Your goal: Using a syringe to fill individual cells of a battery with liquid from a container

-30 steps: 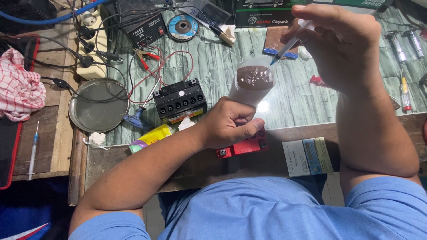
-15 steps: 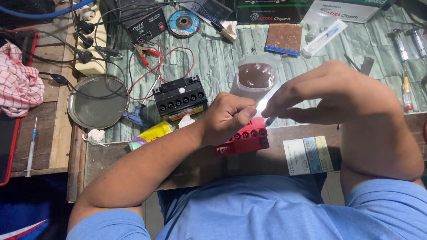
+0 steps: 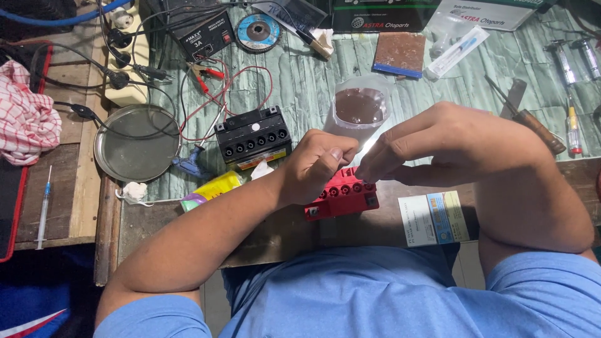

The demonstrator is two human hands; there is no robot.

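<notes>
Both hands are closed: left hand [image 3: 319, 164] grips a plastic cup [image 3: 358, 112]; right hand [image 3: 438, 147] pinches something unseen above a red battery [image 3: 343, 193].

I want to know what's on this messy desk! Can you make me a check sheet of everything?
Surface: green-striped bench top, wooden edges.
Job's things: clear plastic cup of brown liquid; red battery under the hands.
Clutter: black battery, round metal tray, grinding disc, syringe, checked cloth, screwdriver.
Hands: left hand and right hand pinched together by the cup; what the fingers pinch is hidden.
Cables: red clip leads, black plugs.
Surroundings: nothing seen.
</notes>
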